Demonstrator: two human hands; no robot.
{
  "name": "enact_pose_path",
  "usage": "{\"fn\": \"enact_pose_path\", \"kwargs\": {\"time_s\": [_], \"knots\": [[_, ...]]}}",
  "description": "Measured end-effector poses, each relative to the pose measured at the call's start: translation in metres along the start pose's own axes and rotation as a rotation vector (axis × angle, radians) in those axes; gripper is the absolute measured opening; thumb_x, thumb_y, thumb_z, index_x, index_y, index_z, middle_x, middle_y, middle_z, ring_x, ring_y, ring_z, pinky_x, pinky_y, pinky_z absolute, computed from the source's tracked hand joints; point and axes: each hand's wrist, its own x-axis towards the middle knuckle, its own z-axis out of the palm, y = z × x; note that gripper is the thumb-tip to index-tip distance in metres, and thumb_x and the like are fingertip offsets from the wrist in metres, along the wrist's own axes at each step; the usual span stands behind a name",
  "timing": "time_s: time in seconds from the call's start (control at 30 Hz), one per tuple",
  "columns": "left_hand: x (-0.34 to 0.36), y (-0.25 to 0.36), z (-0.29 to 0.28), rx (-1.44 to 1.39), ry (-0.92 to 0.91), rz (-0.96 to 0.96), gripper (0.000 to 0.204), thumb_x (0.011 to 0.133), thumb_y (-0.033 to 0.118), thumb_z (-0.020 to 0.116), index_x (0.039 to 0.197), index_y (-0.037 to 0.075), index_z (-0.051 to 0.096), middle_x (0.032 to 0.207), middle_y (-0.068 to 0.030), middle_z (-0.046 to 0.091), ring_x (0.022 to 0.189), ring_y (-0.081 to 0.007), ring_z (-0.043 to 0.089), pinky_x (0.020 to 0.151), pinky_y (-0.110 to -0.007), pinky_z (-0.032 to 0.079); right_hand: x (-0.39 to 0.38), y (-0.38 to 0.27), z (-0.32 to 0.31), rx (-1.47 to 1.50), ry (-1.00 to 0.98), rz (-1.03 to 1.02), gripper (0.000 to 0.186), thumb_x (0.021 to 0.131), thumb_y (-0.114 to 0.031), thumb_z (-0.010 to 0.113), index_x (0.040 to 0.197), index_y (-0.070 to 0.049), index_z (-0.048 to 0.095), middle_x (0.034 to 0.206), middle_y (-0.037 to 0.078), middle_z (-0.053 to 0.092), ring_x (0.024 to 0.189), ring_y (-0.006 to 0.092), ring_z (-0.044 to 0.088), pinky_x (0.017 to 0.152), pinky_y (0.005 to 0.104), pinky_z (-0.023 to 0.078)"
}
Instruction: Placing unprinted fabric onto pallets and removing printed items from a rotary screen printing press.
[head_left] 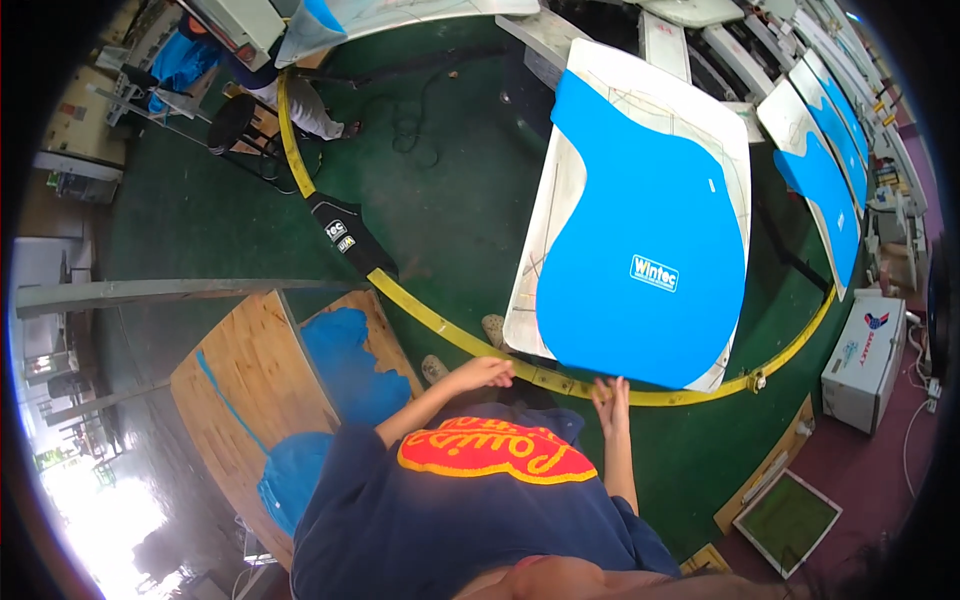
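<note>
My left hand (490, 372) is closed, fingers curled, over the curved yellow rail (442, 323) just left of the board; whether it holds something is hidden. My right hand (610, 398), fingers mostly extended, is at the lower edge of a blue cut-out sheet (640, 220); I cannot tell whether it touches it. The sheet, with a white printed label, lies on a white board (596, 62), covering most of it except the top and left margins.
Wooden panels (225, 360) with blue fabric (345, 365) stand lower left. A black cover (345, 230) wraps the rail. More boards (815, 190) curve away right, above a cardboard box (860, 365). A person's leg (310, 110) and stool (230, 130) are upper left. A framed screen (785, 520) lies lower right.
</note>
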Motion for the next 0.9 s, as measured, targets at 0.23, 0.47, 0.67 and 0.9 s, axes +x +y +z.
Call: {"fn": "enact_pose_path", "kwargs": {"time_s": [0.23, 0.47, 0.67, 0.9], "knots": [[0.035, 0.112, -0.005, -0.137, -0.143, 0.251, 0.043, 0.097, 0.039, 0.037, 0.115, 0.005, 0.055, 0.100, -0.0075, 0.064, 0.092, -0.0154, 0.060, 0.083, -0.029, 0.046, 0.029, -0.021, -0.001, 0.138, 0.209, -0.115, 0.048, 0.085, -0.038, 0.064, 0.118, -0.012, 0.042, 0.108, 0.005, 0.052, 0.094, 0.0193, 0.054, 0.078, 0.0363, 0.044], [0.163, 0.208, -0.131, -0.080, 0.605, 0.277, 0.065, 0.090, 0.060, 0.034, 0.122, 0.007, 0.054, 0.111, -0.0070, 0.060, 0.103, -0.0160, 0.054, 0.091, -0.033, 0.038, 0.014, -0.020, 0.003, -0.005, 0.261, -0.149, 0.033, 0.085, -0.034, 0.065, 0.103, -0.009, 0.055, 0.075, -0.001, 0.058, 0.049, 0.0075, 0.050, 0.037, 0.0201, 0.033], [0.273, 0.282, -0.191, -0.349, 0.218, 0.359, 0.087, 0.084, 0.073, 0.013, 0.137, 0.007, 0.037, 0.133, -0.0114, 0.047, 0.123, -0.0258, 0.044, 0.101, -0.039, 0.035, 0.003, -0.022, 0.002, 0.171, 0.206, 0.075, 0.025, 0.090, -0.029, 0.059, 0.103, -0.009, 0.052, 0.057, 0.001, 0.050, 0.048, 0.0115, 0.049, 0.047, 0.0263, 0.042], [0.315, 0.340, -0.232, -0.538, 0.292, 0.487, 0.064, 0.096, 0.051, 0.026, 0.137, 0.002, 0.034, 0.137, -0.0131, 0.042, 0.123, -0.0269, 0.043, 0.103, -0.039, 0.034, -0.002, -0.072, 0.000, -0.330, 0.064, 0.054, 0.035, 0.092, -0.037, 0.053, 0.089, -0.003, 0.061, 0.066, 0.005, 0.061, 0.060, 0.0131, 0.059, 0.054, 0.0260, 0.047]]}}
